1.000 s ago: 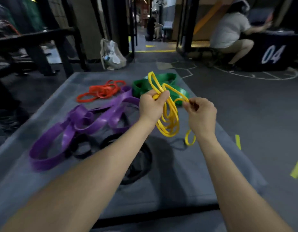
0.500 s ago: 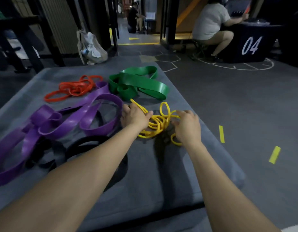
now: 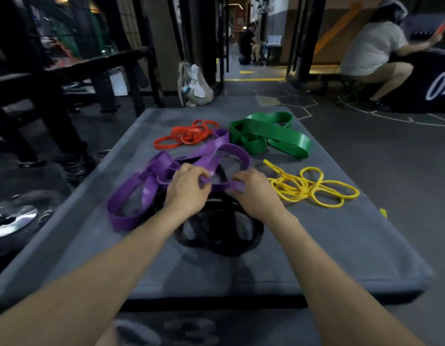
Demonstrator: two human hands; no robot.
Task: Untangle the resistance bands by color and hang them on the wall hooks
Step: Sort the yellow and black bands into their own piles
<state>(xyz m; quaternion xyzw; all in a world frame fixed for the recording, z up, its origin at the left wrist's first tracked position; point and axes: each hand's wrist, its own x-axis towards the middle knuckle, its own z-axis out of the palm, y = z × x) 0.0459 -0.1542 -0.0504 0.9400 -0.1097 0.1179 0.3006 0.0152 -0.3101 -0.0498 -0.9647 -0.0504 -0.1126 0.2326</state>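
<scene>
Both hands work the purple band mid-mat, where it lies tangled over the black band: the left hand pinches a strap, the right hand grips another, so next seems lifting purple clear of black

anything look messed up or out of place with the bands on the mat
Nothing looks damaged. The purple band lies looped over the black band, the two tangled together where both hands work. The yellow bands sit knotted in a heap on the mat.
</scene>
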